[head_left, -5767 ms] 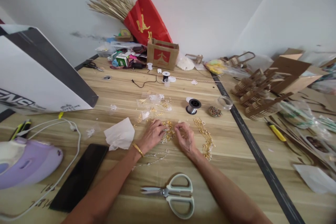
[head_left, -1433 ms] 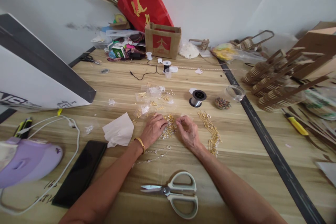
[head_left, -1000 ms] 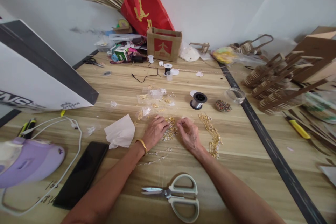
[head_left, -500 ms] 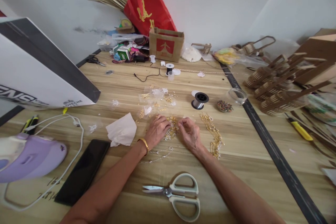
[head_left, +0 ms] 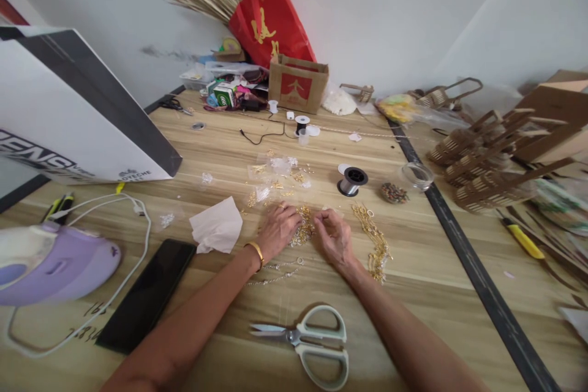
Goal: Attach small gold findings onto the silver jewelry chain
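Observation:
My left hand (head_left: 277, 228) rests knuckles-up on the wooden table (head_left: 413, 269), fingers curled onto a small heap of gold chain pieces (head_left: 304, 229). My right hand (head_left: 334, 234) sits just right of the heap, its fingers pinched together at the heap's edge; what they pinch is too small to make out. A gold bangle circles my left wrist. A row of gold chains (head_left: 374, 242) lies right of my right hand. A thin silver chain (head_left: 275, 272) runs below my left wrist.
Pale-handled scissors (head_left: 307, 340) lie near the front edge. A black phone (head_left: 147, 294), white tissue (head_left: 217, 226) and purple device (head_left: 55, 263) with a white cable sit left. A wire spool (head_left: 351, 180), bead pile (head_left: 393, 193) and glass jar (head_left: 417, 175) stand behind. A black strip (head_left: 478, 282) crosses the table's right side.
Both hands have stayed at the gold heap with only small finger movements. The view has drifted slightly left and down.

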The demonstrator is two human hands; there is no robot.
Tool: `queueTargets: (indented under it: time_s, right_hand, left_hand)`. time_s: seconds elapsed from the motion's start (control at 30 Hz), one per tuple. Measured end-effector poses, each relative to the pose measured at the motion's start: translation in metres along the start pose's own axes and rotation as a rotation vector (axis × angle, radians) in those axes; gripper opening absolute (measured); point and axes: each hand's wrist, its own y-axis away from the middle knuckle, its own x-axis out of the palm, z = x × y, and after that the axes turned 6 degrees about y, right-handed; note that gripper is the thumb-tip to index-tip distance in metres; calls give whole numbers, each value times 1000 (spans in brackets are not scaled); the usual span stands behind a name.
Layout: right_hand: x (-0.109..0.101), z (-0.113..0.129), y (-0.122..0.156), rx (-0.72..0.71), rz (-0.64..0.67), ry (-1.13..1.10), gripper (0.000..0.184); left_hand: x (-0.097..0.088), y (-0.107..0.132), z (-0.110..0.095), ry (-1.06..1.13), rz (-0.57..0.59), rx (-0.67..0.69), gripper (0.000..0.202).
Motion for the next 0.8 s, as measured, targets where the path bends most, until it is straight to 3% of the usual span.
queueTargets:
  time_s: [0.2,0.3,0.5,0.67,0.8]
  right_hand:
    - [2,-4,0,3,0,-23,13]
    - [2,-4,1,17,14,-38,12]
    - [-2,4,1,-3,19,-6,13]
    - [-5,11,3,-137,-17,18,10]
    - [-5,12,4,-262,-40,2,8]
  left_hand:
    - [3,1,1,-41,3,14,22]
    - [4,1,3,59,-80,-7,18]
    - [-2,-3,-3,529,-327,-193,7]
    - [-8,-4,-8,1074,-264,-482,13]
    - [-3,-3,-7,1355,-202,-569,19]
